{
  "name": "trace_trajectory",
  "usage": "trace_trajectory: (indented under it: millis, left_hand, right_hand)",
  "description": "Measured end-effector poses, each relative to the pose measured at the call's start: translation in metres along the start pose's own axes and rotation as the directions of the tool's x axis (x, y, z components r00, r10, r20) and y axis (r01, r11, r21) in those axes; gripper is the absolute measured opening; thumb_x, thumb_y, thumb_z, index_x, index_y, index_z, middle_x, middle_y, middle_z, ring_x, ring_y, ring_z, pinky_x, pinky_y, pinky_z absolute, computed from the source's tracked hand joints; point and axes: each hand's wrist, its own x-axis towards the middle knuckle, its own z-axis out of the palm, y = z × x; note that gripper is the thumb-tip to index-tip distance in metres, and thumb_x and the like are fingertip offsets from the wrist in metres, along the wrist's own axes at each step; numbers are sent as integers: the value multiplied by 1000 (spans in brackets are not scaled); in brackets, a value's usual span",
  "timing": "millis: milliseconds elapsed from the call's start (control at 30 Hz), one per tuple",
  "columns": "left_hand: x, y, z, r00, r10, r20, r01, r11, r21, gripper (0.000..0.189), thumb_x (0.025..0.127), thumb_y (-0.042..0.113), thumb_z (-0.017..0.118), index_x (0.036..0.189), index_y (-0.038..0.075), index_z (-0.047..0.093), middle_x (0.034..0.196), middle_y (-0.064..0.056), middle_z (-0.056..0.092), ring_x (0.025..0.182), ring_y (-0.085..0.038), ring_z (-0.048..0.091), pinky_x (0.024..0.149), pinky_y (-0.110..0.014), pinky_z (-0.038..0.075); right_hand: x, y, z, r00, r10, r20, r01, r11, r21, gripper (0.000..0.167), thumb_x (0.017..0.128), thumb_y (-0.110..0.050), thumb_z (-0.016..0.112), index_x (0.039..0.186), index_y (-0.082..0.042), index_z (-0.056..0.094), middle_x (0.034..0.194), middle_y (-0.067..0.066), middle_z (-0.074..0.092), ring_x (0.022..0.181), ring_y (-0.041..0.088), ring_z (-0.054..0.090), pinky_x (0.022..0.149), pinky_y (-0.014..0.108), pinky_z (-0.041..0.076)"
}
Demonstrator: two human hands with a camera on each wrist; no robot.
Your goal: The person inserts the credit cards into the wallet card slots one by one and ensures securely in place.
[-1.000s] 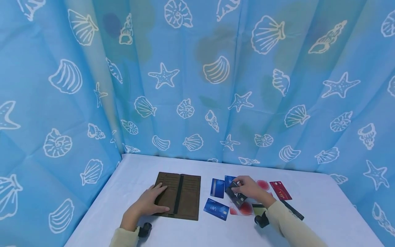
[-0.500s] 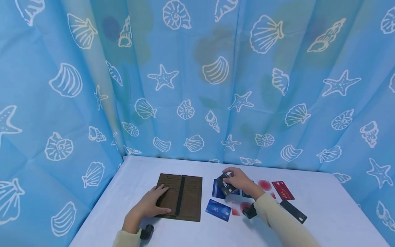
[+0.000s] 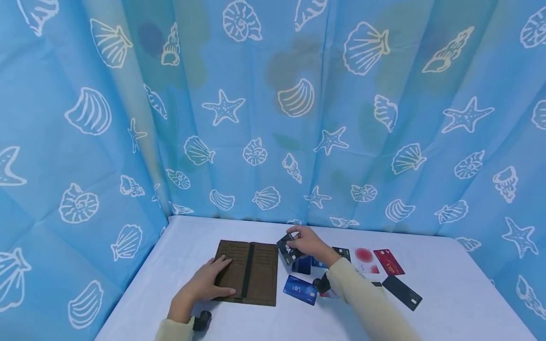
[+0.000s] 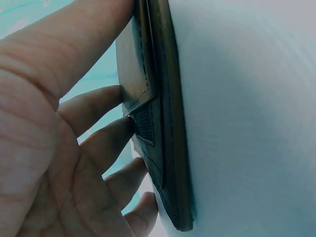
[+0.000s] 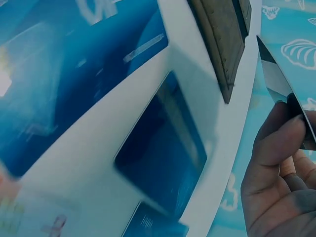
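A brown bifold wallet point(image 3: 264, 279) lies open on the white table, a dark band running down its middle. My left hand point(image 3: 205, 280) rests on its left half, fingers spread and thumb near the lower edge; the left wrist view shows the fingertips against the wallet's edge point(image 4: 170, 123). Between thumb and fingers, my right hand point(image 3: 309, 242) pinches a black VIP card point(image 3: 286, 250) just beyond the wallet's upper right side. In the right wrist view this card point(image 5: 276, 76) is raised above the table, seen nearly edge-on.
Right of the wallet lie a blue VIP card point(image 3: 300, 290), another blue card point(image 3: 302, 266) partly under the right hand, a red VIP card point(image 3: 388, 262), a black card point(image 3: 403, 292) and a red-and-white card point(image 3: 364, 255). A blue shell-patterned curtain point(image 3: 256, 118) stands behind the table.
My right hand has carried the black card leftward from among the other cards to beside the wallet. The left hand has stayed on the wallet.
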Motion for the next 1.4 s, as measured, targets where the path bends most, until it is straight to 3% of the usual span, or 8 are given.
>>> trace_trajectory:
  millis: [233,500,700,1100,1400]
  left_hand:
    - [-3,0,-2,1000,-7,0,7,1000,-6,86,74,43,85,146,12,48,157,-18,38,144,-50,28,110,-69,32]
    - [-4,-1,-2,1000,-15,-4,15,1000,-4,87,74,43,85,146,11,48,156,-18,38,144,-50,29,110,-68,32]
    - [-3,1,-1,999,-37,-18,37,999,3,87,74,43,86,146,11,49,156,-17,38,144,-49,28,111,-67,31]
    - [2,0,0,1000,-18,7,18,1000,7,87,74,45,85,146,13,48,157,-16,38,144,-49,29,112,-68,31]
    - [5,0,2,1000,-25,8,25,1000,11,87,74,46,85,147,15,48,157,-15,38,145,-47,28,112,-67,31]
  right_hand:
    - [14,-10,20,1000,-20,12,20,1000,17,42,96,-15,61,136,-7,55,112,16,60,91,25,64,70,38,62]
    - [26,-22,44,1000,16,-11,-15,999,36,43,94,-14,60,136,-10,55,118,17,59,95,27,63,70,36,60]
    - [32,-28,58,999,12,-36,-8,994,109,41,96,-13,61,136,-9,54,120,18,58,100,28,62,75,39,62]
    - [42,-29,83,993,15,-117,22,952,305,44,97,-13,62,139,-7,51,119,18,60,95,24,65,77,38,62]
    - [45,-24,98,991,20,-134,36,915,402,45,94,-8,64,135,-2,47,114,20,60,89,22,68,69,33,62]
